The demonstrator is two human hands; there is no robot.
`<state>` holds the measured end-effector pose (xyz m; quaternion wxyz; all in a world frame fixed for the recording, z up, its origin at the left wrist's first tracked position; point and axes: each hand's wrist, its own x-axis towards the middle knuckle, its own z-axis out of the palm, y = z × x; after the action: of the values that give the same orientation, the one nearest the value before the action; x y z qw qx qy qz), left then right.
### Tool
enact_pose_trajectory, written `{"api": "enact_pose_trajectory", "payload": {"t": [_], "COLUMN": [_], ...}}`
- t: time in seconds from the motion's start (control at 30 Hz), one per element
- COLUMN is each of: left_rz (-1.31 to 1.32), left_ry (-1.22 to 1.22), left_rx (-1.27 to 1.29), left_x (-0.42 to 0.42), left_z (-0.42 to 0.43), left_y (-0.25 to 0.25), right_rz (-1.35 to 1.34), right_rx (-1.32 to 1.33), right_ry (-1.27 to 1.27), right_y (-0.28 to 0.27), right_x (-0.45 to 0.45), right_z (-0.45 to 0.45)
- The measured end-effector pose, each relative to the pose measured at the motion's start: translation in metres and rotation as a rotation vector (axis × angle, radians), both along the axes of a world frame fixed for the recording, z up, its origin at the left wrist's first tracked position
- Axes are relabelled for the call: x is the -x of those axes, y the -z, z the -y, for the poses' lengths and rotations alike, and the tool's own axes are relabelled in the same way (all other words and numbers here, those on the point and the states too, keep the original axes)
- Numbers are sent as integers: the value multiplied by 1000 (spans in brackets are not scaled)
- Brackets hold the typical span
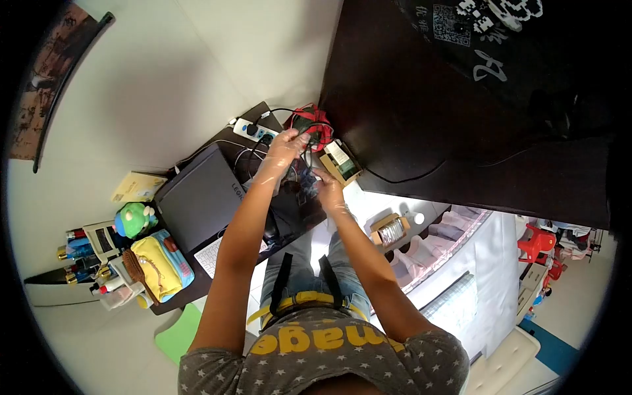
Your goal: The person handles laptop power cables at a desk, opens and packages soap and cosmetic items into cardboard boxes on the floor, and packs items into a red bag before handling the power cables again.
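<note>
Clear plastic gloves cover both my hands over the cluttered end of the dark desk. My left hand [286, 149] is closed in a pinch on a thin dark cable [307, 155], beside a red and black bundle [315, 126]. The cable hangs down towards my right hand [329, 191]. Its thumb and forefinger come together at the cable's lower part; the exact contact is too small to see clearly. Just left of my left hand lies a white and blue power strip [253, 130] with black plugs in it. An open cardboard box [342, 172] stands right of my hands.
A closed dark laptop [201, 194] lies left of my arms, with a white keyboard [209, 258] near the desk edge. Farther left are a green plush toy [135, 220] and a yellow pouch [157, 263]. A tall dark panel [421, 99] rises right. Another box [390, 229] sits lower right.
</note>
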<state>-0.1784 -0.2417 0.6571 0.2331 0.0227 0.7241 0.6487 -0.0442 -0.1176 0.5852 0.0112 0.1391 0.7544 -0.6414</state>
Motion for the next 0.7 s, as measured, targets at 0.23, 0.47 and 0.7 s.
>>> {"api": "enact_pose_trajectory", "payload": {"t": [0.23,0.47,0.7], "left_rz": [-389,-875,105], "left_ry": [478,-345,-319], "left_rx": [125,845,41], "left_x": [-52,-41,-22], "left_z": [-15,1,26], "left_y": [-53,-20,25], "right_rz": [-100,-23,-140], "right_rx": [54,-9,-77], "right_ry": [-291,-507,-389], "right_y": [-10,3,-17], "right_x": [5,-5,-19], "right_z": [17,17,28]}}
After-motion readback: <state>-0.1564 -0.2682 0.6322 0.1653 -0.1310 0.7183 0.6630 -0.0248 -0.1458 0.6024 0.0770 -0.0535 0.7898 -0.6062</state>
